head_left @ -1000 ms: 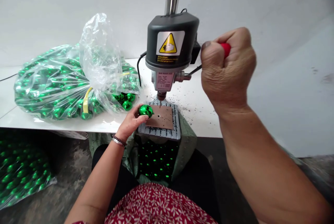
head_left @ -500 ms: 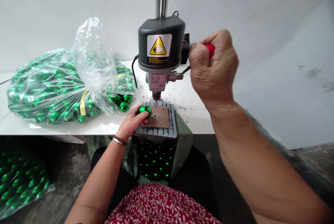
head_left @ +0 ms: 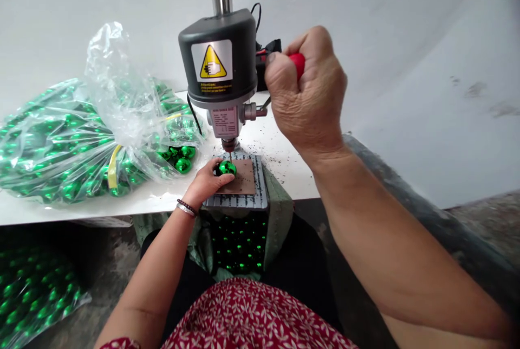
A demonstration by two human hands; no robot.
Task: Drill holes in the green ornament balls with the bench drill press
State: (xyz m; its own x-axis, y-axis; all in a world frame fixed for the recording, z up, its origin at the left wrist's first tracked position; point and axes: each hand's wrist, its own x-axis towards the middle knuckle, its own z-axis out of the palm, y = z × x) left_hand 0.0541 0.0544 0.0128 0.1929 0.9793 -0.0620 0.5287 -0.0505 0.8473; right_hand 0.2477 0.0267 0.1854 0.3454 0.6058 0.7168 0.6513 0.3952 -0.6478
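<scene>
My left hand (head_left: 211, 179) is closed round a shiny green ball (head_left: 228, 168), thumb in front and fingers behind. The ball is over a brown board (head_left: 244, 178) on the grey slotted base (head_left: 260, 192) of a small drill press (head_left: 217, 56). Right above the ball is the drill bit (head_left: 231, 156); whether the tip touches it I cannot tell. Up at the right, my right hand (head_left: 309, 89) is wrapped round the red knob (head_left: 298, 64) of the press's feed lever.
A clear plastic bag (head_left: 109, 89) full of green balls lies on the white table (head_left: 162, 197) at left. Several loose balls (head_left: 184, 165) sit at its mouth. Below the base, a green sack (head_left: 276, 213) holds more balls. Another bag of balls (head_left: 36, 289) stands on the floor.
The green ball in my left hand has moved right over the board, beneath the drill bit, covering the board's hole. My right hand still grips the red knob. The whole view has shifted slightly.
</scene>
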